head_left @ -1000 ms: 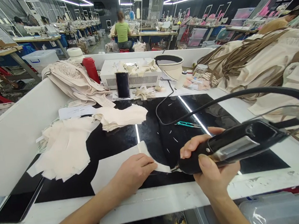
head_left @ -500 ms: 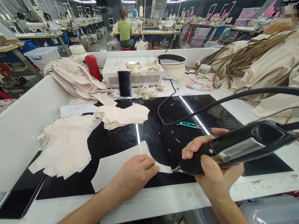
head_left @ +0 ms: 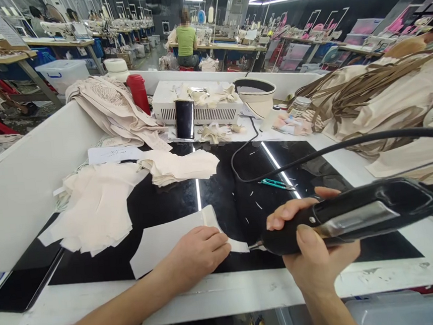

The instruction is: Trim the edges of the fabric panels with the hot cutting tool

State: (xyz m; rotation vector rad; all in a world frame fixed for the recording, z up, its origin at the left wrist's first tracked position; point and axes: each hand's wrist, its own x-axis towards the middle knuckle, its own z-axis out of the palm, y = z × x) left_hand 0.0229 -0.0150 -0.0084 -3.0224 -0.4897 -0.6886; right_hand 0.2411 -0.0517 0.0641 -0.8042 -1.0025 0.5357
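Two hands working — left hand (head_left: 196, 253) pressing the fabric piece (head_left: 166, 237) flat on the black mat (head_left: 222, 192), right hand (head_left: 315, 255) clamping the cutting tool (head_left: 353, 213); its tip is nearing those fingers — a slip could nick them.

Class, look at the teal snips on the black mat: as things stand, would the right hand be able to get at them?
Probably not at once. The snips lie in the open just beyond the right hand, with nothing over them, but that hand is full: it grips the black tool, whose tip sits at the fabric piece that the left hand presses flat.
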